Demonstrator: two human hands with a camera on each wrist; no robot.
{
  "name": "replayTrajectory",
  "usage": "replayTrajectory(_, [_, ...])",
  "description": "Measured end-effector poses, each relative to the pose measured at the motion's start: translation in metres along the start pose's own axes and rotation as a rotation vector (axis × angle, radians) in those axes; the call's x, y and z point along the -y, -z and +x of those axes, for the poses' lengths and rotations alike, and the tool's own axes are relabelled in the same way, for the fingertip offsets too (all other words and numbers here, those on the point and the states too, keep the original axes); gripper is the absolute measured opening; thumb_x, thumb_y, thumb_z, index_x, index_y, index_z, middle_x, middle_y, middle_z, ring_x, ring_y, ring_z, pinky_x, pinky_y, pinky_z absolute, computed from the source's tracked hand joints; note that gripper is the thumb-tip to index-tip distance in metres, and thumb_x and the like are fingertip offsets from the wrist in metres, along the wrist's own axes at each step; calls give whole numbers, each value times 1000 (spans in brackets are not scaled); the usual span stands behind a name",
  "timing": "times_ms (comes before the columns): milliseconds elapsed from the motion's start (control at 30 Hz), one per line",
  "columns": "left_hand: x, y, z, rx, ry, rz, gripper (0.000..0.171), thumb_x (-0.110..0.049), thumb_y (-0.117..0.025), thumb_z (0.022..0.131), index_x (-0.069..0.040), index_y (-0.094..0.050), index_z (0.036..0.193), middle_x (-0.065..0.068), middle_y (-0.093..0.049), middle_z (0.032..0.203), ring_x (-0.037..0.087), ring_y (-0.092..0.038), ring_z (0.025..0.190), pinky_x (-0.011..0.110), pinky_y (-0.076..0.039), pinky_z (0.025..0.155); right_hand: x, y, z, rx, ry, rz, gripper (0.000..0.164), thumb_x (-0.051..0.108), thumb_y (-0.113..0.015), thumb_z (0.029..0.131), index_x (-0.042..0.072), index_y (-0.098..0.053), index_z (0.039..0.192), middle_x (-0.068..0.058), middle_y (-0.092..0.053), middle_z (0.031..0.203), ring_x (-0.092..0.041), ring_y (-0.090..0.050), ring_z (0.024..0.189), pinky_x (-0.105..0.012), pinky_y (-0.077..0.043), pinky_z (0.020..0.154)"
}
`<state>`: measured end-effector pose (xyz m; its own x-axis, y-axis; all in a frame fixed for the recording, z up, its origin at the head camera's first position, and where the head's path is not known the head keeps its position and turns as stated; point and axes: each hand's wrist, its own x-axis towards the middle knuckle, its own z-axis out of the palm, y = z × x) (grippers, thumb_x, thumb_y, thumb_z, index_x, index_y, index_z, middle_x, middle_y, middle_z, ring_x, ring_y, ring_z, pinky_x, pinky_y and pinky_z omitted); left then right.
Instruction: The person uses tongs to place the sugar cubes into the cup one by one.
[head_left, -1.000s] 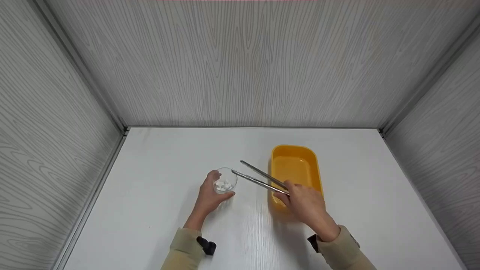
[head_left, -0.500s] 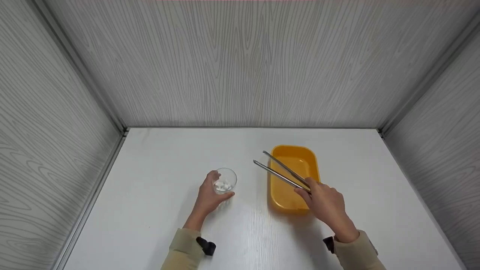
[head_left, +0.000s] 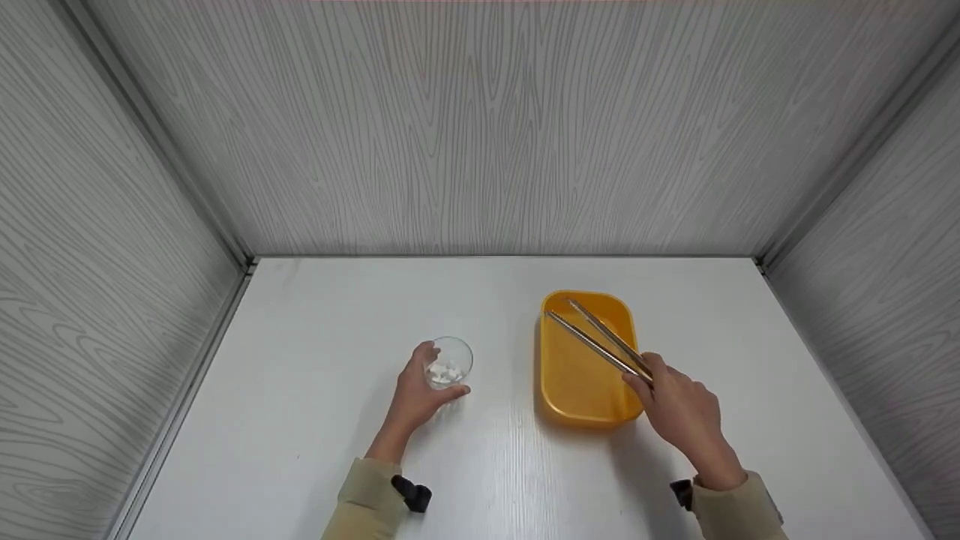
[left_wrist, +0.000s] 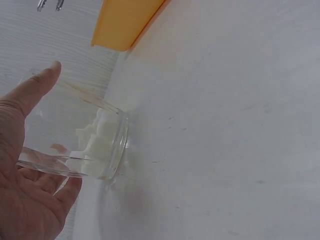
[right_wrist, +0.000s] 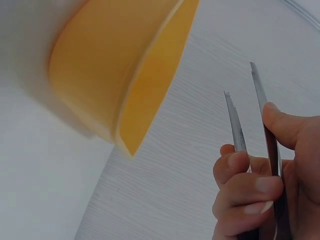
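My left hand (head_left: 415, 391) grips a clear glass cup (head_left: 460, 349) from its left side, thumb near the front and fingers behind. Several small white chunks (left_wrist: 99, 142) lie at the bottom of the cup, which stands upright on the table. Long metal tweezers (head_left: 596, 343) are in my right hand (head_left: 684, 409), pinched between thumb and fingers. Their serrated tips are spread apart with nothing between them, as the right wrist view shows. In the head view the tweezers overlap the yellow plastic bin (head_left: 574, 390), and the right wrist view has them above its rim.
The white table (head_left: 360, 315) is enclosed by wood-grain panels (head_left: 480, 135) at the back and both sides. The bin stands to the right of the cup, with a gap of bare tabletop between them. A small black device (head_left: 412, 495) is strapped at each wrist.
My right hand has carried the tweezers rightward, from beside the cup's rim to over the yellow bin. The left hand and the cup have stayed in place.
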<state>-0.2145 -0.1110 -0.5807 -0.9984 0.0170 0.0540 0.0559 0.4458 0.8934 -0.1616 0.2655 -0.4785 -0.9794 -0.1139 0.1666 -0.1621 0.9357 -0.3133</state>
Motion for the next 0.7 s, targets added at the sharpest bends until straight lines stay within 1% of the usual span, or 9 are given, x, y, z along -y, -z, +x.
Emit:
replayTrajectory(133, [0,0,0,7,2,-8,103,-33,-90,70,-2,-31,148,20,-48,143,37,-40,135,51,-31,111,-11,3,-1,0,-43,-10,42,33,-63,97,2,-55,123,-2,-51,67,-19,-43,51,-32,-35,44])
replayTrajectory(267, [-1,2,0,11,10,-15,104,-30,-91,69,-1,-31,149,20,-48,143,38,-39,135,51,-31,111,-25,6,-2,5,-77,-19,43,34,-63,97,1,-54,123,-4,-56,71,-21,-46,51,-35,-38,43])
replayTrajectory(367, [-1,3,1,18,13,-7,105,-30,-91,69,-1,-30,149,20,-48,143,38,-39,135,51,-32,111,-36,7,-4,5,-96,-20,43,34,-63,97,1,-54,123,-5,-59,73,-22,-49,52,-38,-40,43])
replayTrajectory(500, [-1,3,1,27,15,3,107,-32,-91,68,-2,-29,150,20,-47,144,38,-39,136,51,-31,111,-51,7,-6,-3,-127,-7,42,33,-61,98,-1,-54,122,-7,-59,75,-26,-54,54,-42,-43,44])
replayTrajectory(600, [-2,3,1,28,14,8,108,-36,-90,69,-2,-29,151,21,-46,145,37,-38,136,51,-31,111,-61,6,-8,-10,-157,1,42,31,-59,99,-3,-53,123,-11,-59,79,-30,-57,58,-45,-45,46])
replayTrajectory(700, [-3,3,0,26,12,23,107,-37,-89,70,-2,-28,151,21,-45,145,38,-39,136,52,-31,111,-70,5,-9,1,-193,12,43,30,-55,101,-5,-51,126,-18,-60,88,-37,-60,66,-50,-47,50])
